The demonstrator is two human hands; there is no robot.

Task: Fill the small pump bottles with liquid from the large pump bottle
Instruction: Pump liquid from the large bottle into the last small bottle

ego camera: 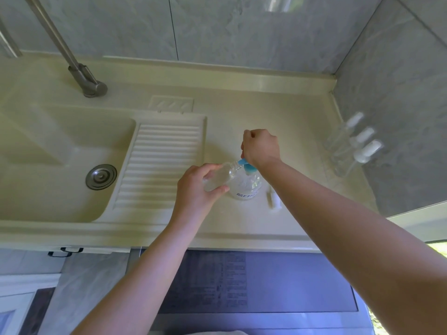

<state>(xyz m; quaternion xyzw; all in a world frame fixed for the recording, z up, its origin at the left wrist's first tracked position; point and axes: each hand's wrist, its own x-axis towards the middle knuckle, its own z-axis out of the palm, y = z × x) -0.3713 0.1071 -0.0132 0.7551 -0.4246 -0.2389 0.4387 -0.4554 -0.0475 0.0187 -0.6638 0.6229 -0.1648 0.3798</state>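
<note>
On the counter (pixel 242 112) right of the sink (pixel 60 146), the right hand (pixel 262 147) is curled in a fist over the blue pump (pixel 249 166) of the large bottle (pixel 246 186), apparently pressing it. The left hand (pixel 197 184) wraps a small bottle (pixel 221 176), uncapped and tilted so its mouth meets the nozzle to catch the liquid. Its pump top (pixel 274 198) seems to lie just right of the large bottle. Three capped small bottles (pixel 350 143) wait far right by the wall, well apart. A tap (pixel 79 71) stands far left.
</note>
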